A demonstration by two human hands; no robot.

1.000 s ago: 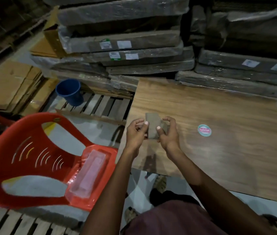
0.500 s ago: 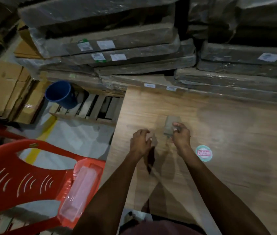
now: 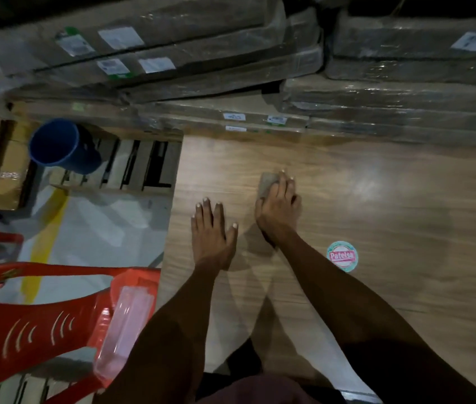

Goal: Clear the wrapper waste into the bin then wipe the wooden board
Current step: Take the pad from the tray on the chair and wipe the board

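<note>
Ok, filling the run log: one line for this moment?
stage: wiping | right hand: pressing cloth on wooden board | left hand: flat on board

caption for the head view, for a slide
Right hand presses a cloth on the wooden board; left hand rests flat.

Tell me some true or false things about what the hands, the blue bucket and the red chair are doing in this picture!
1. The right hand presses a small grey cloth on the wooden board. True.
2. The left hand is holding the cloth too. False: it lies flat and empty on the board, apart from the cloth.
3. The blue bin stands on the board. False: it sits off the board's left side, by a wooden pallet.
4. A round sticker is stuck on the board, right of the right arm. True.
5. The red chair is on the right. False: it is at the lower left.
</note>
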